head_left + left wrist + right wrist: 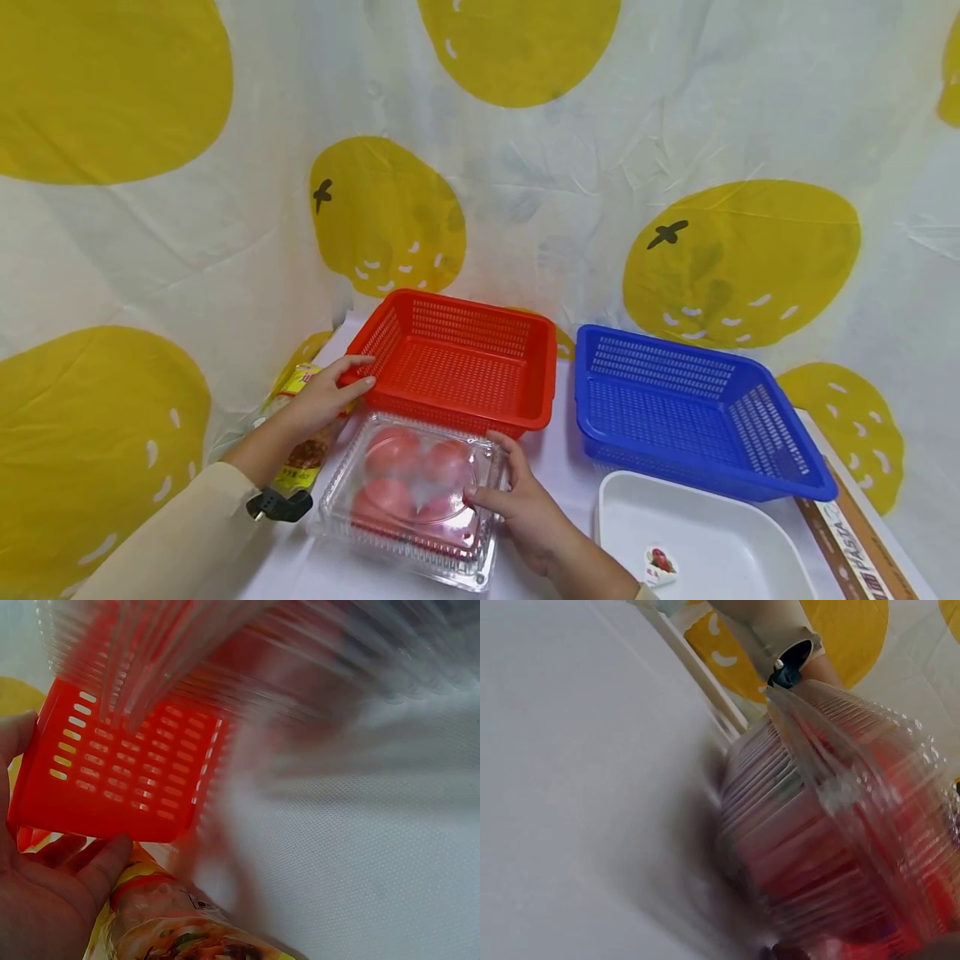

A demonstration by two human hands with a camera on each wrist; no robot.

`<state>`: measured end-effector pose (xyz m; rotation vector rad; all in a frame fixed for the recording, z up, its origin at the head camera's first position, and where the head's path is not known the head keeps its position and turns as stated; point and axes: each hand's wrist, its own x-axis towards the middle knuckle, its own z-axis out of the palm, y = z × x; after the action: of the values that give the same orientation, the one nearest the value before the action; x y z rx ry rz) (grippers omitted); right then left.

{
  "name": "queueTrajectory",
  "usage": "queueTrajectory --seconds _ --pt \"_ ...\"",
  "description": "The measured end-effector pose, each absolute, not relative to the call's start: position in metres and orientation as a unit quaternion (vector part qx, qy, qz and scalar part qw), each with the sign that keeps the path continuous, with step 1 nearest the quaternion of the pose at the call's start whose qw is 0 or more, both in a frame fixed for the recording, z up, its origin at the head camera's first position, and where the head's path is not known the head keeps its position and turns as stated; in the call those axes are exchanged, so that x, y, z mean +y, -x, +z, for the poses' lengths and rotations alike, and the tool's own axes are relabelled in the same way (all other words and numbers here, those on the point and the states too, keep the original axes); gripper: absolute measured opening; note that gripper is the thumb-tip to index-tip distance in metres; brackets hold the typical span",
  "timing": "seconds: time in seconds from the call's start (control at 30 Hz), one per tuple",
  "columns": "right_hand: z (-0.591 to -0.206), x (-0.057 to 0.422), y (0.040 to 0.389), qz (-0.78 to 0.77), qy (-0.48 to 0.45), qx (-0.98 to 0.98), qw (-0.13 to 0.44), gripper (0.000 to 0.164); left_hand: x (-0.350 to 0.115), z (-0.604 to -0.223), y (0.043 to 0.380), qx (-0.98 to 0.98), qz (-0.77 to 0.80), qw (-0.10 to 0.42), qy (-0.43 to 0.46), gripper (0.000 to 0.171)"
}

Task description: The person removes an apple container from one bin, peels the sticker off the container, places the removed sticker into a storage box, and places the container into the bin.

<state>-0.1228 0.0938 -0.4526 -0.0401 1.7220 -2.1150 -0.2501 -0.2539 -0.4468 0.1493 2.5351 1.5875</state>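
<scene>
My right hand (531, 510) holds a clear plastic clamshell box (491, 542) by its right side, thumb over the lid. Several red tomatoes (392, 450) show through the lid. In the right wrist view the ribbed box (832, 802) is blurred. At the left front corner of a red basket (465, 408), my left hand (318, 404) grips the rim, as the left wrist view also shows at the slotted basket wall (112, 765). Below that hand lies a yellow food packet (303, 467), partly hidden by the forearm. Nothing is visible inside the red basket.
Right of the red basket stands a blue basket (660, 417). In front of it is a white tray (712, 521) with a sticker (660, 562). A long pasta box (855, 542) lies at the right edge. Patterned cloth (540, 192) hangs behind and at the left.
</scene>
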Motion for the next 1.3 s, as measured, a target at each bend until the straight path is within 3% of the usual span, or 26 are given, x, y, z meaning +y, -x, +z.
queueTrajectory --seconds 0.67,0.87,1.0,1.3 --pt "-0.444 0.101 0.118 -0.797 -0.022 0.574 0.184 0.079 -0.256 -0.445 0.246 0.849 0.521 0.078 -0.041 0.072" --pt "-0.417 0.12 0.11 -0.8 -0.016 0.566 0.197 0.068 -0.254 -0.445 0.248 0.84 0.534 0.084 -0.04 0.074" --pt "-0.388 0.136 0.113 -0.799 -0.021 0.569 0.192 0.07 -0.251 -0.446 0.25 0.838 0.538 0.079 -0.04 0.073" --pt "-0.333 0.158 0.154 -0.785 -0.006 0.599 0.157 0.069 -0.25 -0.445 0.248 0.84 0.536 0.081 -0.015 0.081"
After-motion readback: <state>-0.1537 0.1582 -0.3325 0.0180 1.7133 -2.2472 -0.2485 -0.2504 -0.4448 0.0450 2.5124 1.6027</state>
